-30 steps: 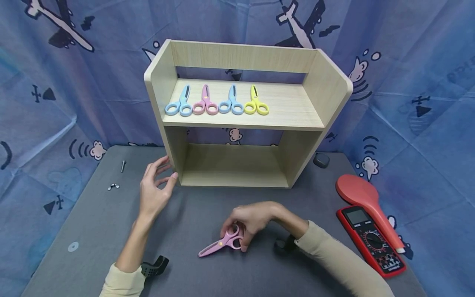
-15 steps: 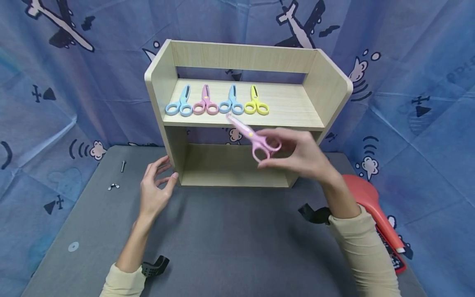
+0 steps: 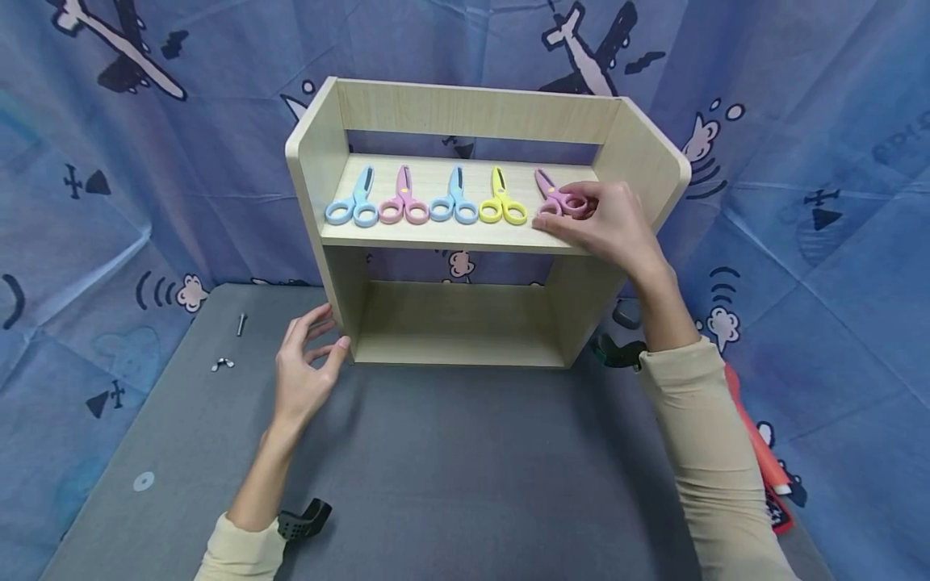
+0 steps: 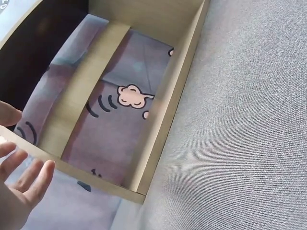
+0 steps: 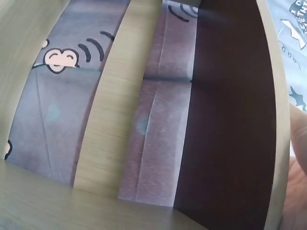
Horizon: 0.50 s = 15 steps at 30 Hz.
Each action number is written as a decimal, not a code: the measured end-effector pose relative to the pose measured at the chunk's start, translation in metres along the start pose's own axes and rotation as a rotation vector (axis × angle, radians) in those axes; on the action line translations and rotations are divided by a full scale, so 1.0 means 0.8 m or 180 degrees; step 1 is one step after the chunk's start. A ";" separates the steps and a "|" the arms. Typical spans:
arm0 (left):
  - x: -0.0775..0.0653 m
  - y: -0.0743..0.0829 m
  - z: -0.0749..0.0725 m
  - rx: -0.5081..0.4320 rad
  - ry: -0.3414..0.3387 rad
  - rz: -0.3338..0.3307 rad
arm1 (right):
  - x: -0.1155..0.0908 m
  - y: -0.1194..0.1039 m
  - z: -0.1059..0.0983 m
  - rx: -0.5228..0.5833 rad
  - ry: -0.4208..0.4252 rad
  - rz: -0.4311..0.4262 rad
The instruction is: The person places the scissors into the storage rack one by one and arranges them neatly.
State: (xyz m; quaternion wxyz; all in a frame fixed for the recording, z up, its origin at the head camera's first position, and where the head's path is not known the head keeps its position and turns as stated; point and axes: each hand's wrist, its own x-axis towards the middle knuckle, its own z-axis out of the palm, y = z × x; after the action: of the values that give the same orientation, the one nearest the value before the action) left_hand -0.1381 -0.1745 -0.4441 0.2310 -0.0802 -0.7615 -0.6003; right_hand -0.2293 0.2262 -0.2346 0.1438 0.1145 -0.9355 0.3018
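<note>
On the upper board of a pale wooden shelf point(image 3: 567, 240), my right hand point(image 3: 610, 226) pinches pink scissors point(image 3: 550, 191) by the handle loops, their blades tilted up to the left. To their left lie yellow scissors point(image 3: 500, 202), blue scissors point(image 3: 455, 198), another pink pair point(image 3: 403, 198) and, farthest left, more blue scissors point(image 3: 358, 199), blades pointing back. My left hand point(image 3: 305, 375) is at the shelf's lower left side with fingers loosely bent around its front edge, holding nothing. In the right wrist view the shelf hides most of my right hand point(image 5: 295, 187).
Left on the grey table point(image 3: 436, 484) lie a bolt point(image 3: 241, 325), a wing nut point(image 3: 222, 365) and a washer point(image 3: 144, 482). A dark mouse-like object point(image 3: 627, 313) sits right of the shelf. My right sleeve partly covers a red paddle-shaped object point(image 3: 759, 444) and a red multimeter point(image 3: 779, 512).
My right hand has picked the pink scissors up from the table and carried them up to the right end of the row on the upper board. My left hand has stayed in place.
</note>
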 end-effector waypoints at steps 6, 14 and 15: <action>0.000 0.000 0.001 0.0001 -0.0003 -0.0007 | 0.003 0.002 0.002 -0.0120 -0.0056 0.0133; 0.000 0.000 -0.002 -0.0023 -0.0037 0.0012 | -0.001 0.002 0.001 -0.0076 -0.0053 -0.0025; 0.000 0.000 -0.003 -0.0027 -0.0044 0.0015 | -0.001 0.002 0.000 -0.0072 -0.0070 -0.0040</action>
State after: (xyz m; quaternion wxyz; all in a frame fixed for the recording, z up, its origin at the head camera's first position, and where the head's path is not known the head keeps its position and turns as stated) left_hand -0.1377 -0.1768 -0.4440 0.2268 -0.0871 -0.7603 -0.6024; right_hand -0.2287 0.2274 -0.2361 0.1368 0.1220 -0.9396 0.2890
